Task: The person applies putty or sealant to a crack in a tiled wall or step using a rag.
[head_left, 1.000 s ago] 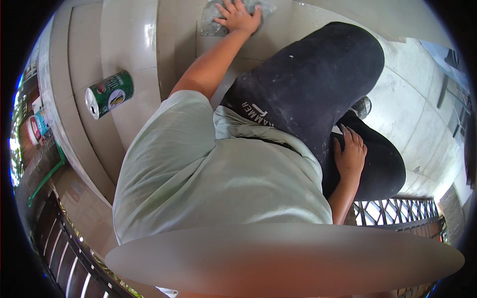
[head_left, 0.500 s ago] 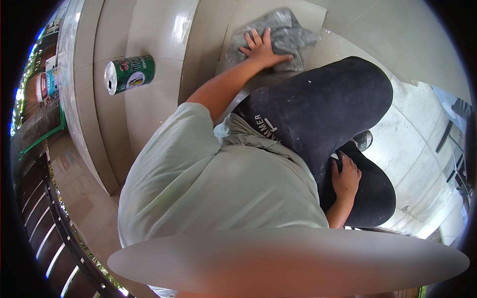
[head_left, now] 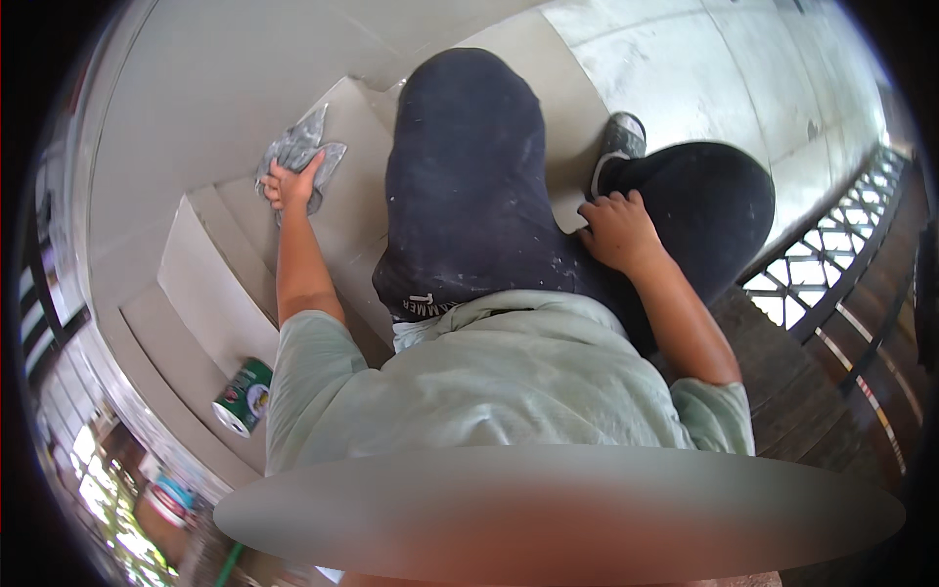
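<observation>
Formerly spread, the cloth is now bunched beyond the can, left hand half-closed around it, right hand loosely open on trousers.

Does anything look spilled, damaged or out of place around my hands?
Nothing looks spilled or broken. What stands out is the dark trousers: they are dotted with pale marks, perhaps dust or paint. The grey sheet at the left hand is crumpled, not flat.

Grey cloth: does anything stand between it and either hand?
Nothing visible stands between the left hand and the grey cloth; they are touching. From the right hand, the left leg in dark trousers lies across the straight way.
</observation>
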{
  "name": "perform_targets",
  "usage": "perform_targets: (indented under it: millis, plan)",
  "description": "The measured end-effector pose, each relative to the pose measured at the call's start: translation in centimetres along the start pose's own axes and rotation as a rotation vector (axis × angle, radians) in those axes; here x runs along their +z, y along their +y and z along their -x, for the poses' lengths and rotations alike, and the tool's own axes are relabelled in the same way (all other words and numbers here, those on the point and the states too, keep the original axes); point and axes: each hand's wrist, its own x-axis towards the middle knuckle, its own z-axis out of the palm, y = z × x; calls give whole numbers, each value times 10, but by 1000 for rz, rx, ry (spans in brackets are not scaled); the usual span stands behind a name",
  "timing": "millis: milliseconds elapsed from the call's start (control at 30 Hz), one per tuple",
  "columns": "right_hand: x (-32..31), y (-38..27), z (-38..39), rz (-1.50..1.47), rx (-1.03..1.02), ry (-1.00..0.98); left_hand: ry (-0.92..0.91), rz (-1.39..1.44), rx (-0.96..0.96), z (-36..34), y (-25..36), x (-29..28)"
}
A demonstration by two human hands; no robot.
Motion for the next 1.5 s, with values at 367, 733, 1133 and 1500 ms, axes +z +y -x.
perform_targets:
  millis: [367, 733, 1133, 1500]
  plan:
    - [-1, 4, 1, -60, 57, -85, 303, -79, -38, -15, 1, 17]
    - [-2, 5, 4, -51, 103, -126, 442, -73, 387, 31, 3, 32]
    - [-30, 1, 16, -509, -126, 458, 224, 436, 875, 148, -29, 76]
    - [-41, 215, 157, -942, 669, 2230, -5, 855, 848, 164, -18, 69]
